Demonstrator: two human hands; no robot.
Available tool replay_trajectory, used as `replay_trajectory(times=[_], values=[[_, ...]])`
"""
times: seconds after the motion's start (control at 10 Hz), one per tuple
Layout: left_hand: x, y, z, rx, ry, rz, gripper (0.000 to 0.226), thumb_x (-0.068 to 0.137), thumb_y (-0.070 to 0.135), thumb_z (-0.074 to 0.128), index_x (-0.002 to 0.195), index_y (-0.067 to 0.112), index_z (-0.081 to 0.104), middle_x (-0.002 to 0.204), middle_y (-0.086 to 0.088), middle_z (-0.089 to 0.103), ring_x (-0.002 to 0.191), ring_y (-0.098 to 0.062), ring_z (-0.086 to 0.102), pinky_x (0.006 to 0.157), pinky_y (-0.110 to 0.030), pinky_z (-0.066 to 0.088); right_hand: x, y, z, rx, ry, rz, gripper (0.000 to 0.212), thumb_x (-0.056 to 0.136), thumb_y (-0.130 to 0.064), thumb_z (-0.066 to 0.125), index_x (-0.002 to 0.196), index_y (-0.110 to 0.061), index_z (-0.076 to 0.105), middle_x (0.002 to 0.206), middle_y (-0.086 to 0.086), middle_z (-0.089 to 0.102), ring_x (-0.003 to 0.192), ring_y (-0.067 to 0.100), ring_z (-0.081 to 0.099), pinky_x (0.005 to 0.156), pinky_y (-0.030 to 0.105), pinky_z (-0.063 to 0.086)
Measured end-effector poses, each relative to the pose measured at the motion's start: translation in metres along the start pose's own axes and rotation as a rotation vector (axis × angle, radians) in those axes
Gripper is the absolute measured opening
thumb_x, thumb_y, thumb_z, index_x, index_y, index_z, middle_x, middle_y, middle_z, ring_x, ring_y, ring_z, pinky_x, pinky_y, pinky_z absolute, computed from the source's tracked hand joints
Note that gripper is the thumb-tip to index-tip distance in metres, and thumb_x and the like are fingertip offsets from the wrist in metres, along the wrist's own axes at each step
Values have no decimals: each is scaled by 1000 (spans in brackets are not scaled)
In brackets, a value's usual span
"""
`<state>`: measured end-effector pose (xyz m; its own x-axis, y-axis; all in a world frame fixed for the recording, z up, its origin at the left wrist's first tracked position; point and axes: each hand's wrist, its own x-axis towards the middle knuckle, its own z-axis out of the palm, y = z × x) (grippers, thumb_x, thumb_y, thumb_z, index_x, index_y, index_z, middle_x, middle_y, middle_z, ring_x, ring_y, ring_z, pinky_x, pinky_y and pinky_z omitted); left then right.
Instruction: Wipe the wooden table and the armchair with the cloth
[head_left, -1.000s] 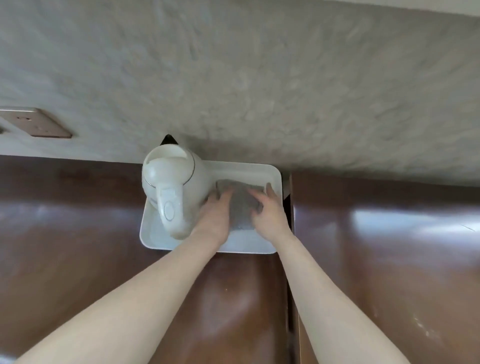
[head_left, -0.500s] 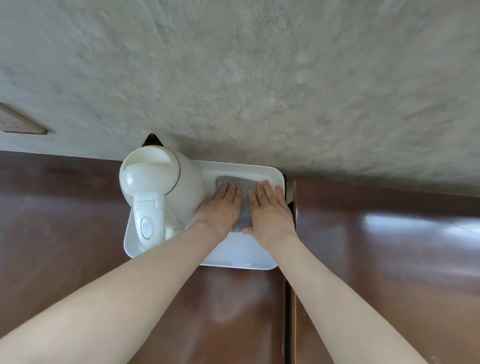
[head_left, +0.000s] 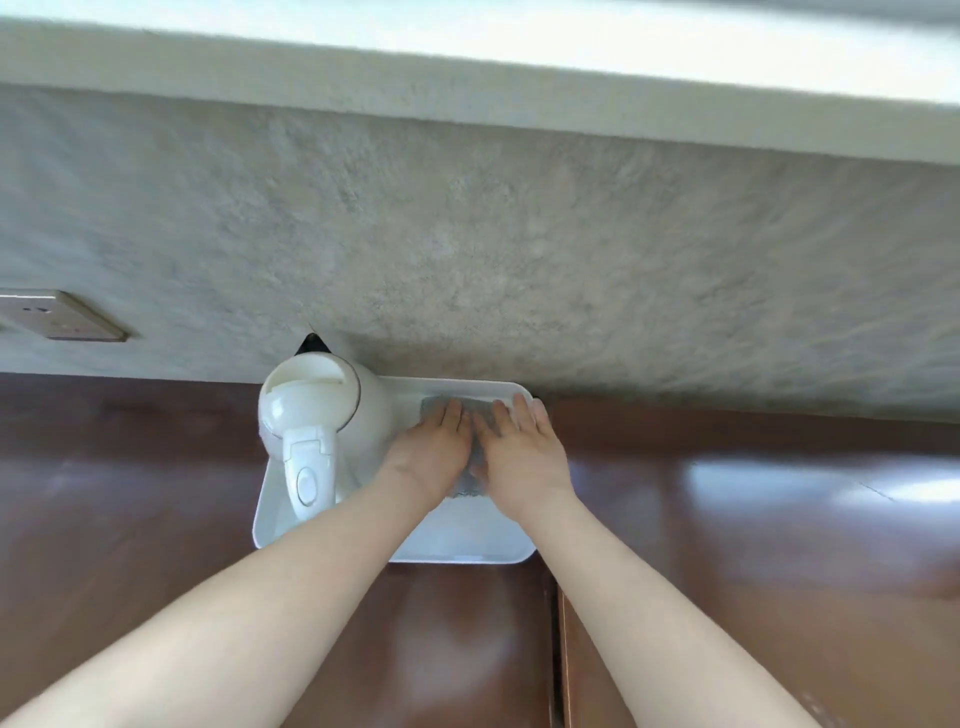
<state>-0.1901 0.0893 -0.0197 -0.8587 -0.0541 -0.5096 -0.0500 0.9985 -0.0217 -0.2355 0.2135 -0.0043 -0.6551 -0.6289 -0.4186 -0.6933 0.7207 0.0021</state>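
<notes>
Grey cloth (head_left: 479, 415) lies flat (mostly covered) above wooden table (head_left: 130, 519).

Both hands, left hand (head_left: 435, 453) and right hand (head_left: 524, 454), press the cloth (head_left: 477, 457) flat in the tray (head_left: 467, 551)

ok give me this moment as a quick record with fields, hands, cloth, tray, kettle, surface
left hand: flat, fingers straight, pressing on the cloth
right hand: flat, fingers straight, pressing on the cloth beside the left
cloth: grey, lying in the tray, mostly covered by both hands
tray: white, on the wooden table against the wall
kettle: white, upright in the tray's left part
wooden table: dark brown, glossy
wall: rough grey, socket plate at left
</notes>
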Motion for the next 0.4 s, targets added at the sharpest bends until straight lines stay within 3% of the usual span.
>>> replay_trajectory(times=[0.2, 0.3, 0.4], values=[[-90, -43, -83, 92, 202, 7, 77, 94, 23, 66, 155, 7, 23, 163, -11, 23, 145, -29, 31, 110, -40, 40, -57, -16, -81, 52, 181, 112, 55, 105, -49, 23, 157, -28, 26, 158, 13, 38, 151, 40, 16, 123, 49, 1], [-153, -74, -126, 123, 413, 13, 84, 83, 31, 78, 151, 7, 36, 156, -12, 39, 137, -27, 45, 104, -37, 45, -94, -41, -132, 64, 343, 118, 51, 105, -47, 27, 152, -29, 36, 151, 8, 48, 147, 35, 27, 122, 47, 7], [-224, -95, -159, 101, 610, -29, 93, 59, 40, 95, 136, 2, 58, 138, -16, 60, 119, -24, 64, 93, -27, 54, -140, -74, -178, 35, 433, 149, 52, 106, -46, 24, 154, -28, 30, 152, 8, 47, 146, 37, 26, 122, 50, 9]])
